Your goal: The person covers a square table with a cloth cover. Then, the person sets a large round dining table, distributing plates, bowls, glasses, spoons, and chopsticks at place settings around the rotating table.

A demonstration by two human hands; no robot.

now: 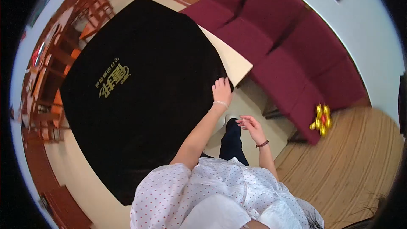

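Observation:
A black cloth (144, 114) with gold lettering (113, 78) covers a large square table. At the cloth's right corner, my left hand (222, 91) has its fingers curled on the black fabric. My right hand (251, 126) hangs in the air lower right of it, above the pale floor and beside my dark trouser leg, with its fingers apart and nothing in them. A light bracelet is on my left wrist and a dark one on my right.
A cream tabletop (233, 59) shows beyond the cloth's corner. Dark red sofa seats (275, 72) run along the right. A gold balloon flower (322, 120) lies by a round wooden table (343, 157). Wooden chairs (55, 89) stand at left.

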